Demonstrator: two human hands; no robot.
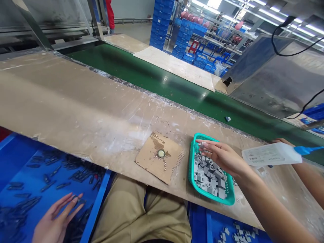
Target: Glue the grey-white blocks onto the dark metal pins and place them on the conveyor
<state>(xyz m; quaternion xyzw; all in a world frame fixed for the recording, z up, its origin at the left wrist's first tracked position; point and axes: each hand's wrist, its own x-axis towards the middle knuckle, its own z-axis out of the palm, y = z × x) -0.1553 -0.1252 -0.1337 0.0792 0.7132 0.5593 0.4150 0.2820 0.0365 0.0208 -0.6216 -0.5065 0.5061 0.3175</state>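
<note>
My left hand is over a blue bin at the lower left. Its thumb and fingertips pinch a small dark plastic part. Many similar dark parts lie loose in the bin. My right hand reaches over a turquoise plastic basket full of small grey blocks. Between its fingertips, near the basket's far rim, is a small light grey block. A torn cardboard square lies on the table left of the basket, bearing a round pale piece and brown glue-like stains.
Another person's arm is at the right, behind a white bottle with a blue nozzle. Beyond the worktable runs a green conveyor belt, with a small block on it. A second blue bin holds light blocks.
</note>
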